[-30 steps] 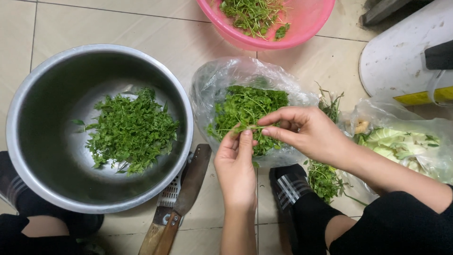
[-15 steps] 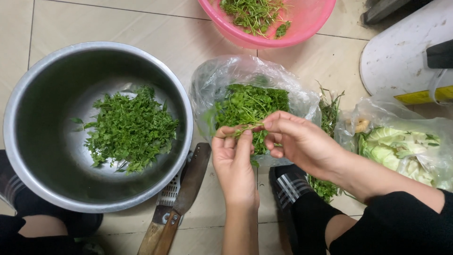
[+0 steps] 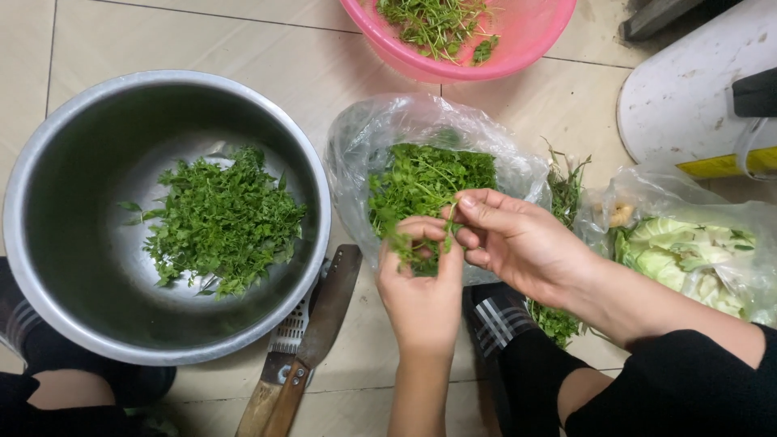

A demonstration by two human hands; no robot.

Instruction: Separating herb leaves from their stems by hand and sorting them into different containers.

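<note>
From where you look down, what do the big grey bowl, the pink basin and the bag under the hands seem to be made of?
Grey bowl: likely stainless steel, with a brushed sheen and a bright rolled rim.
Pink basin: probably plastic, with a glossy, slightly translucent wall.
Bag: thin clear plastic film, crinkled, with the greens showing through.

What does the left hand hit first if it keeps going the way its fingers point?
Probably the herbs in the clear plastic bag: the left hand points up-frame, straight into that heap, with a sprig already between its fingers. Height above the heap is unclear.
</note>
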